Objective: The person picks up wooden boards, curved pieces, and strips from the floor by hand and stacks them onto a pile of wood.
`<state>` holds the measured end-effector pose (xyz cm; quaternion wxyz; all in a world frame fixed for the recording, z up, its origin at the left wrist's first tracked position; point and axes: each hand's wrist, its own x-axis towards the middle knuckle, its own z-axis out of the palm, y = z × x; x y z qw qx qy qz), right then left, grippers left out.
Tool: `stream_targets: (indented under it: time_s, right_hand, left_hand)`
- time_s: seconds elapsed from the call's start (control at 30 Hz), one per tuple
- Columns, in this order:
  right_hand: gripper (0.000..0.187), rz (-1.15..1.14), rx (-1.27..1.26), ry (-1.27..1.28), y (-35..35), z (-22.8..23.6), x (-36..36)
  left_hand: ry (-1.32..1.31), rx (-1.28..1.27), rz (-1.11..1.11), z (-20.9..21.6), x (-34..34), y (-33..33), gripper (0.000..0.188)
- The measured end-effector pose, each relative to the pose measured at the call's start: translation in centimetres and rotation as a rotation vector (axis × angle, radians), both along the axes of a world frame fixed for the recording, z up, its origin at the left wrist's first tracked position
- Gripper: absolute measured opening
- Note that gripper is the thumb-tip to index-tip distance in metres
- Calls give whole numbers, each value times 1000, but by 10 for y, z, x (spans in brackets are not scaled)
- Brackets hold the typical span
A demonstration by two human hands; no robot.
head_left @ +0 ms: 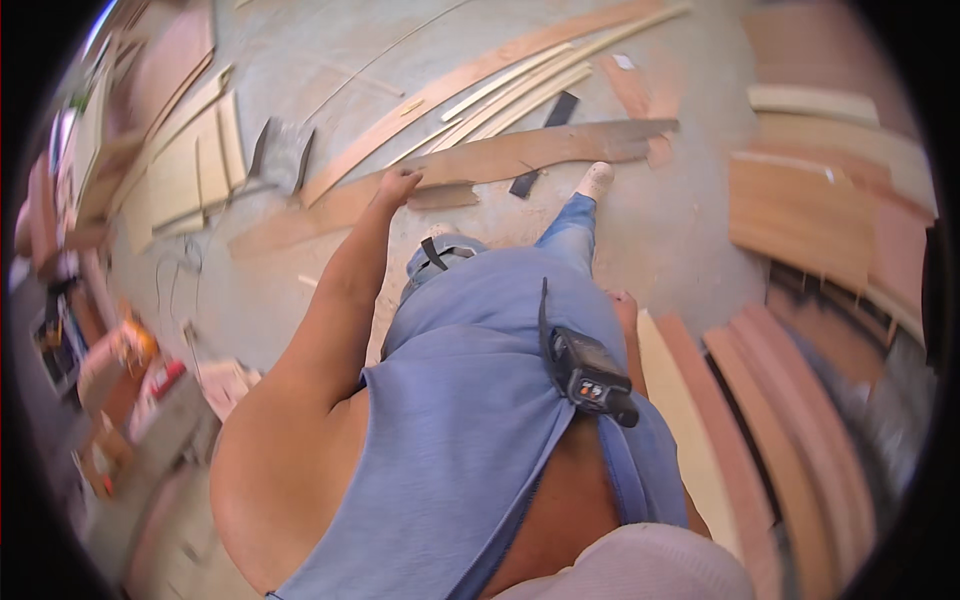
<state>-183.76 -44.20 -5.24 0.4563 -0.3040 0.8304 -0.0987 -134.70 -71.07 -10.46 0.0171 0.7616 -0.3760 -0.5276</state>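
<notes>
The long brown board [540,150] lies aslant on the concrete floor [690,210] ahead of the person and serves as landmark. The left hand [400,185], at the end of an outstretched bare arm, overlaps the middle of this board; its fingers are curled, but whether they grip the wood cannot be told. A short, ragged piece of dark wood [445,197] lies just beside that hand, at the near edge of the board. The right hand [623,308] is on the near side of the board, well apart from it and beside the person's hip; it is partly hidden by the blue garment [470,350], and its state cannot be told. 1 dark strip [524,184] shows at both edges of the board, apparently crossing beneath it. The pale shoe [596,180] of the right foot reaches the board's near edge toward its right end. Beyond the board lie several pale wooden strips [520,105] and a long reddish plank [400,128]. Wooden panels [800,215] stand or lie past its right end; on its near side, to the right, are long curved-looking boards [790,420], their edges bent by the lens.
</notes>
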Motion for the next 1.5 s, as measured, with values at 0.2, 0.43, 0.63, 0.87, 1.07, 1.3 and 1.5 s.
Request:
stream_targets:
  time_s: [0.2, 0.43, 0.63, 0.87, 1.07, 1.3, 1.5]
  right_hand:
    - [24, 471, -35, 1, -143, -49, -222]
    - [27, 325, -30, -62, -304, -53, -249]
    - [29, 614, 27, 12, -351, -114, -205]
    - [25, 555, -15, -109, -382, -223, -118]
    - [25, 329, 201, -393, -351, -289, -67]
    - [31, 199, 183, -458, -334, -376, -48]
    - [49, 207, -104, 31, -436, -481, -53]
  left_hand:
    - [-198, 176, 424, 40, -64, 95, 41]
    - [-338, 142, 21, 81, -144, 75, 54]
    - [-213, 21, 5, 22, -197, -42, 54]
    - [-225, -69, -359, -146, -238, -194, 61]
    - [-342, -106, -559, -275, -287, -274, 74]
    - [-403, -260, -616, -398, -289, -317, 88]
    - [-389, -325, -701, -460, -295, -352, 93]
